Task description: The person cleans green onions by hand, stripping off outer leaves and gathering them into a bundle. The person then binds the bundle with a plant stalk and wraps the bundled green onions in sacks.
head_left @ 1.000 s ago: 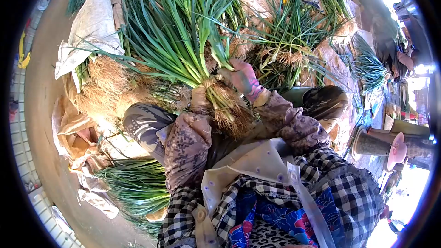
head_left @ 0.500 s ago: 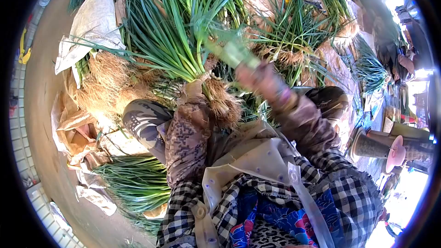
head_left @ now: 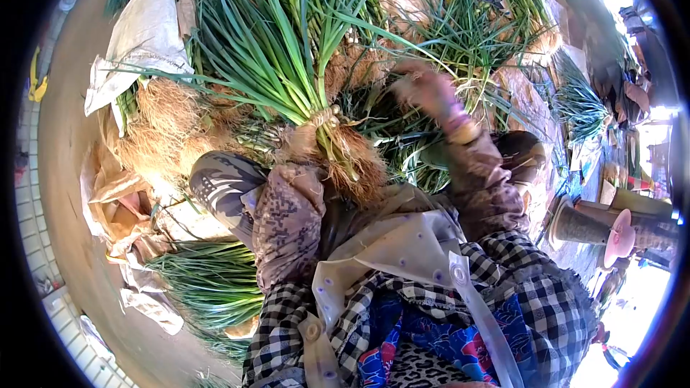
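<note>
A bunch of long green onions (head_left: 287,79) lies across my lap, leaves pointing away and brown roots hanging toward me. My left hand (head_left: 305,138) is wrapped round its pale stems just above the roots. Off to the right, my right hand (head_left: 425,93) is blurred by motion, and its fingers are smeared, near a loose pile of green onions (head_left: 467,43). Whether it holds anything is not visible.
Rooty bunches (head_left: 165,118) lie at the left under a white sack (head_left: 147,25). Another green bunch (head_left: 208,280) lies beside my left knee. At the right are a grey bucket-like container (head_left: 577,226) and a pink round object (head_left: 619,238).
My right hand has moved away from the bunch to the right. The green piece it held earlier no longer shows in it. My left hand has stayed round the stems.
</note>
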Action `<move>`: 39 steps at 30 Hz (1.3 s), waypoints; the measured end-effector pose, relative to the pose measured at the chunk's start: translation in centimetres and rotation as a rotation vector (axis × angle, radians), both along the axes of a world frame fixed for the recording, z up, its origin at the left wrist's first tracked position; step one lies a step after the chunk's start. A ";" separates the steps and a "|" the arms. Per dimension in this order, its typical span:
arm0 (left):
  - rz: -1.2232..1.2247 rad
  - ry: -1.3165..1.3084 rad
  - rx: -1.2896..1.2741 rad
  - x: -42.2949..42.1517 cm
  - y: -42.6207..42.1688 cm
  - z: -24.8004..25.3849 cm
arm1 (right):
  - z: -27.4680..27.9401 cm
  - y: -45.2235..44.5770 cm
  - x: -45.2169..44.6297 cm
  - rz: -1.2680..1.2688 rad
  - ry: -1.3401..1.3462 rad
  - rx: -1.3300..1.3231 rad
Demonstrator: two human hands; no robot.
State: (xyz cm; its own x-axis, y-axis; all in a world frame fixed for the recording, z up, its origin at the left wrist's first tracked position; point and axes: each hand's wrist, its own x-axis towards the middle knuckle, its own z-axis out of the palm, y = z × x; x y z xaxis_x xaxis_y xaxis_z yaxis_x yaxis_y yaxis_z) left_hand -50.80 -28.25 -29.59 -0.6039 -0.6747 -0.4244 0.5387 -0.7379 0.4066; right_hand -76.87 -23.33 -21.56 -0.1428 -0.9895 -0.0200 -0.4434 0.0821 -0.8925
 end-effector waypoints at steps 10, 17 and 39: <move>-0.011 -0.474 -0.056 0.8 0.1 0.9 | -5.2 1.0 9.8 0.453 0.234 -0.412; 0.174 -0.459 -0.163 0.4 -2.3 -8.1 | 3.2 6.0 10.8 0.865 0.600 -0.493; -0.052 0.344 0.065 0.4 3.1 5.2 | 8.8 -8.9 4.2 -0.112 0.021 0.063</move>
State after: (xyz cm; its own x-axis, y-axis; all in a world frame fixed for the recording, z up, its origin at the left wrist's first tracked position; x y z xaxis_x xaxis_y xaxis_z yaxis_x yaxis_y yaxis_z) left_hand -50.44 -25.13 -24.44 -0.7515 -0.6177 -0.2317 0.5972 -0.7862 0.1592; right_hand -72.63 -32.24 -12.76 -0.2534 -0.9642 -0.0779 -0.4465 0.1880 -0.8748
